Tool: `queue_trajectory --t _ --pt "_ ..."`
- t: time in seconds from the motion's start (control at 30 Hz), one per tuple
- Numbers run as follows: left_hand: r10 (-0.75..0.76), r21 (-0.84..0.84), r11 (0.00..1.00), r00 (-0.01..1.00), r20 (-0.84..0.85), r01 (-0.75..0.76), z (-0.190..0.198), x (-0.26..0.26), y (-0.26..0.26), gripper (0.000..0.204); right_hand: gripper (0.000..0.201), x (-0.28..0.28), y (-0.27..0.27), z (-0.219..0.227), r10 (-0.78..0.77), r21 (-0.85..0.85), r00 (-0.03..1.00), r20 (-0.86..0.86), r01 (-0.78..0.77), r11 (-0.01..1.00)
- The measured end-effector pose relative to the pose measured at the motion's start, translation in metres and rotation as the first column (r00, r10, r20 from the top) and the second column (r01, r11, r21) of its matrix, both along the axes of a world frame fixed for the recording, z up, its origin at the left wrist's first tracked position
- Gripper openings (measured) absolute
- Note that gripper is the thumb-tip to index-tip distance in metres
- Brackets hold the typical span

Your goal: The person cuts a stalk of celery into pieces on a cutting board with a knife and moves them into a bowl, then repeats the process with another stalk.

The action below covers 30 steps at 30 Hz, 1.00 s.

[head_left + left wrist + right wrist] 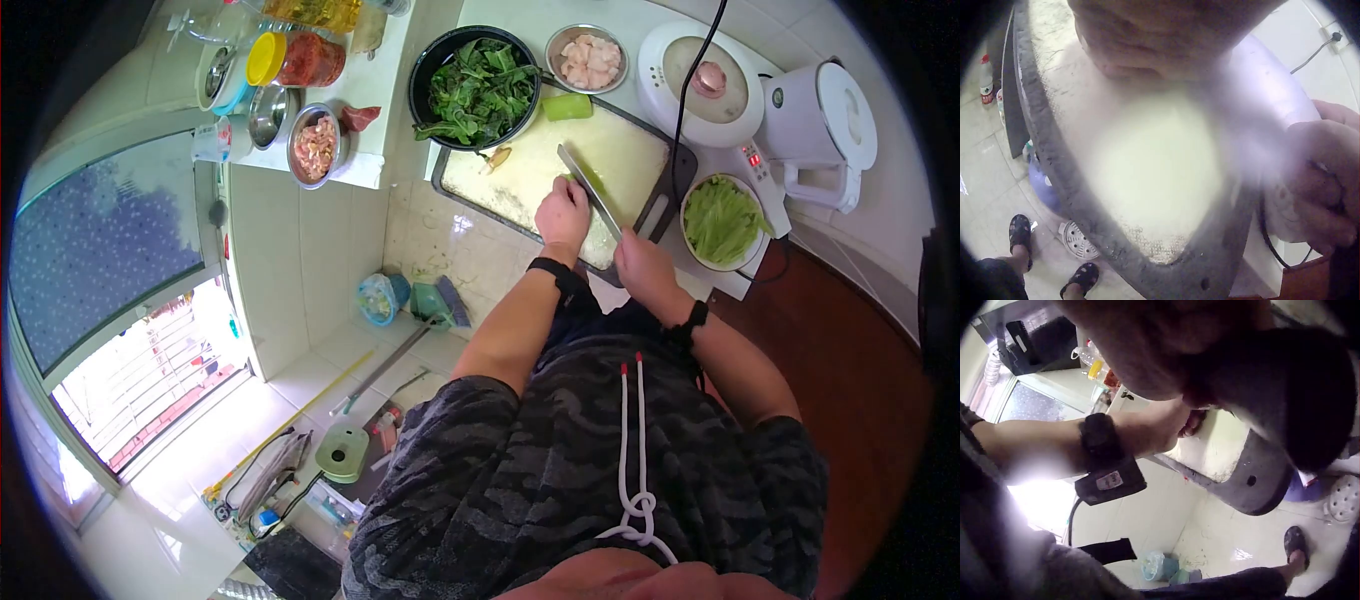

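Note:
My right hand (645,268) grips the handle of a kitchen knife (592,190), its blade slanting across the cutting board (520,205). My left hand (563,212) is on the board just left of the blade, fingers curled over a piece of green vegetable stem (571,178), mostly hidden by hand and knife. A thicker peeled green stem piece (567,107) lies at the board's far edge. In the left wrist view, my right hand (1319,181) appears at the right, the blade beside it blurred. The right wrist view shows my left hand (1169,425) over the board.
Beyond the board stand a black pot (418,100) of dark leaves and a metal bowl (550,50) of pale meat pieces. At right are a bowl (735,264) of green slices, a white cooker (655,60) and a kettle (815,120). A black cord (690,90) hangs over the board's right side.

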<state>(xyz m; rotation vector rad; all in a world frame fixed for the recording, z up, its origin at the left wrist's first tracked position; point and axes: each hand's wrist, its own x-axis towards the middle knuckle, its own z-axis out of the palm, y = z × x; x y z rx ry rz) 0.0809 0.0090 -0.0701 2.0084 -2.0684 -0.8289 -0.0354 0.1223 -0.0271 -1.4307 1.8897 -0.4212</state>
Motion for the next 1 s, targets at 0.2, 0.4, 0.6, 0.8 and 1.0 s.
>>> queue_trajectory --t 0.2,0.4,0.6,0.8,1.0 --pt "0.006 0.010 1.000 1.000 -0.012 -0.006 0.002 0.000 0.000 0.027 0.018 0.003 -0.010 -0.002 -0.043 -0.070 0.999 0.000 0.043 0.997" --pt "0.003 0.004 1.000 1.000 -0.008 -0.003 0.001 0.000 0.000 0.026 0.018 0.004 -0.008 -0.011 0.010 0.003 1.000 0.004 -0.010 1.000" --pt "0.024 0.014 1.000 1.000 -0.014 -0.024 -0.001 0.000 0.000 0.028 0.017 0.001 -0.005 0.000 -0.031 -0.038 1.000 0.007 0.031 0.999" --pt "0.014 0.005 1.000 1.000 -0.003 -0.014 -0.001 0.000 0.000 0.028 0.017 0.004 -0.011 -0.019 0.000 -0.093 1.000 -0.016 -0.001 0.996" --pt "0.140 -0.044 0.989 0.987 -0.077 -0.144 -0.006 0.009 0.004 0.029 0.017 0.001 -0.019 -0.012 -0.016 -0.099 0.998 -0.054 0.011 0.995"
